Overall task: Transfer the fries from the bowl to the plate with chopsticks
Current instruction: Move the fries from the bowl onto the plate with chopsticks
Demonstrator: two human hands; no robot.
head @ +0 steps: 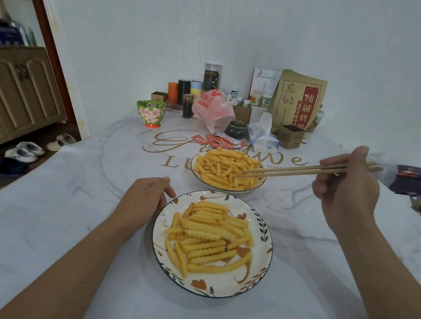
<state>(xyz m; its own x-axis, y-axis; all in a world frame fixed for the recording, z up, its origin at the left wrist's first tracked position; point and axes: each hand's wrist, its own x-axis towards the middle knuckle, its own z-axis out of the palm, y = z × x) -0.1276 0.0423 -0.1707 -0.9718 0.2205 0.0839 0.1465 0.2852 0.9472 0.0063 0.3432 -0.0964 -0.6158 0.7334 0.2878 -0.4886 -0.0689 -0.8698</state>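
A white bowl (196,175) full of crinkle-cut fries (222,168) sits in the middle of the table. In front of it lies a floral plate (260,266) bearing a pile of fries (209,238). My right hand (347,185) grips a pair of wooden chopsticks (299,170) whose tips reach into the fries at the bowl's right side. My left hand (146,195) rests on the table with loosely curled fingers, touching the plate's left rim.
Ketchup packets (219,140), a tissue pack (263,135), a floral cup (151,113), a plastic bag (212,107), a brown paper bag (299,102), a small box (291,136) and jars crowd the table's far side. A dark object (409,178) lies at the right edge.
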